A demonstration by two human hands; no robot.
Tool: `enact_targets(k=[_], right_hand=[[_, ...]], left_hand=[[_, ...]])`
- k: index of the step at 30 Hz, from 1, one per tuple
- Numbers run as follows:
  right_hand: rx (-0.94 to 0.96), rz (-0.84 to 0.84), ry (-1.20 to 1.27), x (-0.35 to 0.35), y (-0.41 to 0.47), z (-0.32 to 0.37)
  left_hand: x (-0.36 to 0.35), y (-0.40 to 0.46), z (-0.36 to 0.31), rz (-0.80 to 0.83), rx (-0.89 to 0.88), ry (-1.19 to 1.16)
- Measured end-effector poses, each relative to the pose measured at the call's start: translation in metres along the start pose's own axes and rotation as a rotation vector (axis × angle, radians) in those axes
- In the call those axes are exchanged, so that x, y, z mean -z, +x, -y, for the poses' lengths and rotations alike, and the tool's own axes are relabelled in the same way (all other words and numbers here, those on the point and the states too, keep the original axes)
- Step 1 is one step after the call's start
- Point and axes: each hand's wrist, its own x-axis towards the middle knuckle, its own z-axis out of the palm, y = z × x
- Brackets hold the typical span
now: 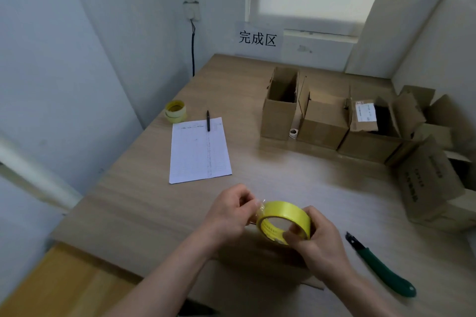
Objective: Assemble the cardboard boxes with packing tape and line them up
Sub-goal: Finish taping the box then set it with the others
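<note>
A yellow roll of packing tape (283, 216) hangs just above the near middle of the wooden table (144, 213). My right hand (316, 242) grips the roll at its right side, thumb inside the core. My left hand (231, 213) pinches the loose tape end at the roll's upper left. A cardboard box (260, 260) lies under my hands, mostly hidden. Open cardboard boxes stand in a row at the back right: a tall narrow one (279, 113), a squat one (324, 123) and a wider one (371, 144).
A green-handled utility knife (381, 267) lies right of my hands. A printed sheet (199, 152) with a black pen (208, 121) lies mid-left, spare yellow tape rolls (176, 110) behind it. More boxes (432, 183) crowd the right edge. Walls close in at the left and back.
</note>
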Motion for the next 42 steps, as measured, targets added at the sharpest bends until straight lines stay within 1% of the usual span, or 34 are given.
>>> enact_targets(k=[3,5,7,10,13,17,19,21,25,28,30,34,36,38,40,42], right_hand=[[0.024,-0.092,-0.046,-0.009,0.003,-0.005],[0.049,-0.144,-0.067,-0.013,0.004,-0.004],[0.109,-0.173,-0.132,-0.015,0.005,0.001],[0.160,-0.120,-0.205,-0.020,0.009,0.005],[0.152,-0.079,-0.193,-0.024,0.013,0.005],[0.265,-0.046,-0.213,-0.031,0.015,0.006],[0.296,-0.038,-0.262,-0.036,0.018,0.007],[0.285,-0.063,-0.319,-0.041,0.020,0.006],[0.294,-0.108,-0.430,-0.047,0.021,0.009],[0.336,-0.085,-0.492,-0.048,0.020,0.012],[0.354,-0.070,-0.492,-0.048,0.020,0.015],[0.433,-0.089,-0.493,-0.049,0.021,0.022],[0.454,-0.106,-0.488,-0.050,0.021,0.021],[0.445,-0.102,-0.460,-0.050,0.020,0.020],[0.424,-0.088,-0.448,-0.050,0.019,0.020],[0.424,-0.084,-0.453,-0.050,0.019,0.020]], left_hand=[[0.011,0.000,0.010,-0.064,-0.026,0.004],[0.021,-0.001,0.016,-0.058,-0.055,0.054],[0.030,-0.001,0.023,-0.046,-0.043,0.064],[0.039,0.001,0.035,-0.070,0.012,0.016],[0.042,0.004,0.046,-0.087,0.033,-0.008],[0.044,0.006,0.052,-0.109,0.033,-0.019],[0.045,0.006,0.057,-0.123,0.068,-0.059],[0.044,0.006,0.064,-0.114,0.122,-0.120],[0.041,0.005,0.076,-0.130,0.194,-0.334],[0.039,0.005,0.082,-0.140,0.236,-0.446],[0.037,0.006,0.085,-0.144,0.259,-0.475],[0.032,0.007,0.094,-0.173,0.252,-0.427],[0.027,0.003,0.097,-0.237,0.221,-0.335],[0.020,-0.003,0.100,-0.326,0.200,-0.193],[0.014,-0.006,0.104,-0.380,0.221,-0.049],[0.015,-0.003,0.105,-0.437,0.211,-0.021]])
